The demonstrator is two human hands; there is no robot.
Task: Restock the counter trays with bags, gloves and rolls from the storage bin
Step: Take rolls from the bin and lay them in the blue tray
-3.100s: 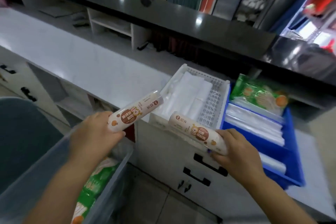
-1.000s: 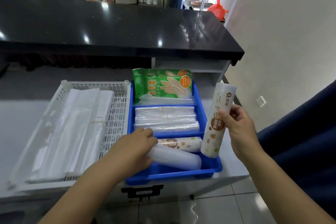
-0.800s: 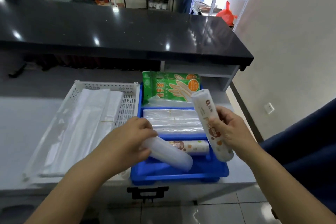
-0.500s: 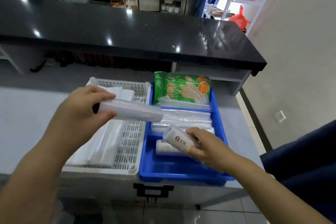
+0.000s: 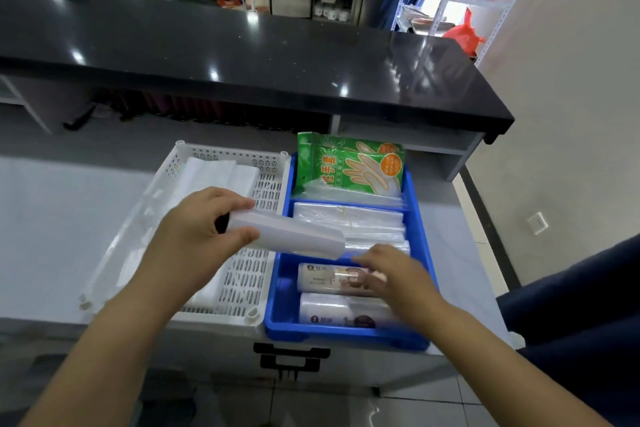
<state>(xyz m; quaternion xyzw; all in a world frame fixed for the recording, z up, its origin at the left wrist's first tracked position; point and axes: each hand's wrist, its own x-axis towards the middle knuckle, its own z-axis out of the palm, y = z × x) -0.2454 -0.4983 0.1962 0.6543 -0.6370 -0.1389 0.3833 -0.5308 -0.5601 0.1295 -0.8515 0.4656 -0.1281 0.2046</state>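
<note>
Blue plastic marks the tray [image 5: 420, 204] at our counter's [image 5: 52, 218] right end, stocked with glove packs [image 5: 349, 166] at its far edge, flat bags [image 5: 349, 222] mid-tray and two printed rolls [image 5: 332, 279] along its near edge. Our left hand [image 5: 197, 236] has its fingers clenched around a plain white roll [image 5: 294, 236], raised over the seam with the white basket [image 5: 214, 152], which already holds bags. Our right hand [image 5: 391, 274] lies loose-fingered on a printed roll, gripping nothing. We judge restocking well along; this roll remains unplaced.
</note>
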